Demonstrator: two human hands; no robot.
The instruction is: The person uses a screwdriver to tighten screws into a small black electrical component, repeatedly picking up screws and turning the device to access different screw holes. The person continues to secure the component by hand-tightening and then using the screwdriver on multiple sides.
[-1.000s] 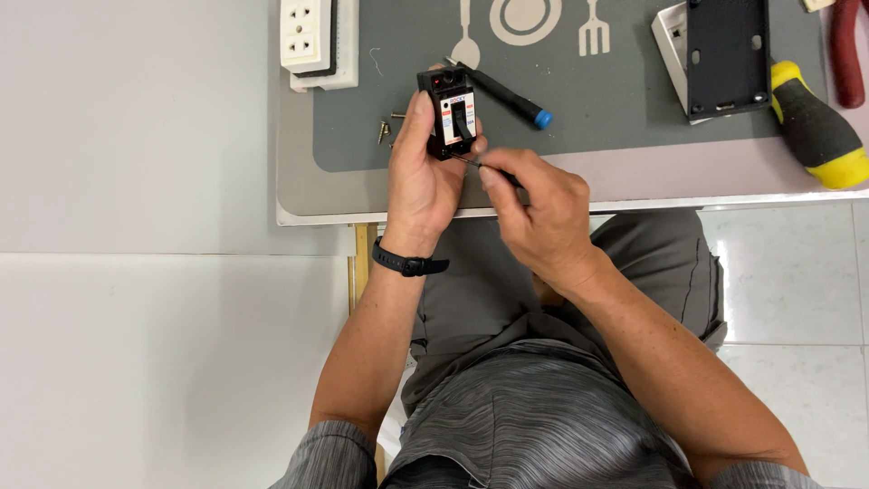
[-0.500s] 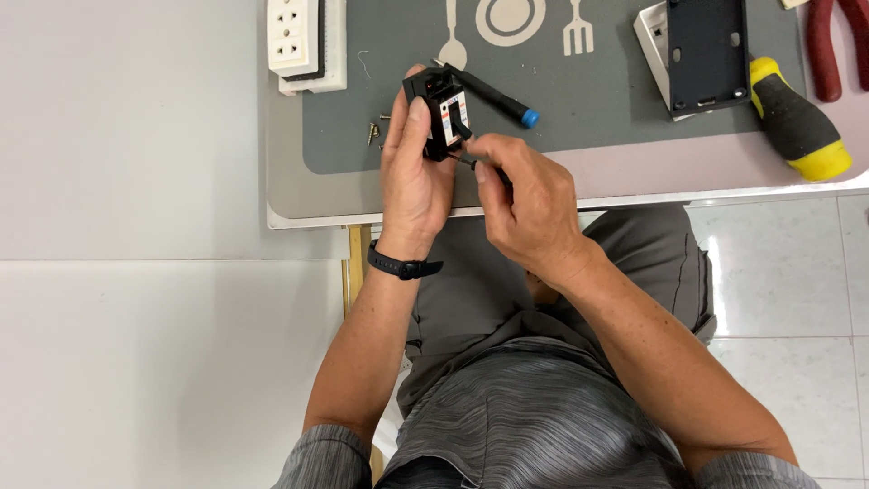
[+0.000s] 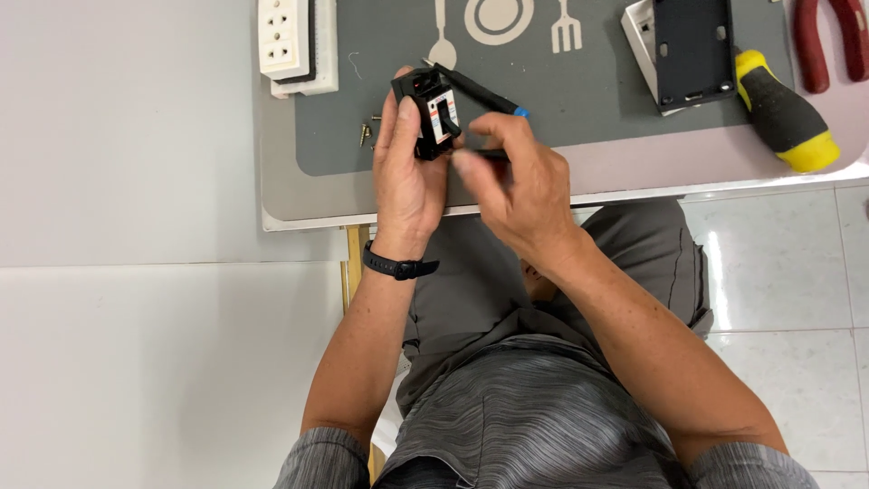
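Sockets first: one white outlet block (image 3: 288,38) lies at the far left of the grey table mat (image 3: 597,100). Just right of it, about three small brass screws (image 3: 369,132) lie loose on the mat. Left hand (image 3: 409,177) is clamped around one black breaker module (image 3: 430,113), held just above the mat's near edge, its white label with a red patch facing up. Right hand (image 3: 520,186) is pinched shut on a thin dark tool, tip at the module. One black pen with blue end (image 3: 480,91) lies behind. One black box (image 3: 693,45), open and holding nothing visible, sits on a white plate. One yellow-black screwdriver (image 3: 786,122) and one pair of red pliers (image 3: 828,41) lie at right.
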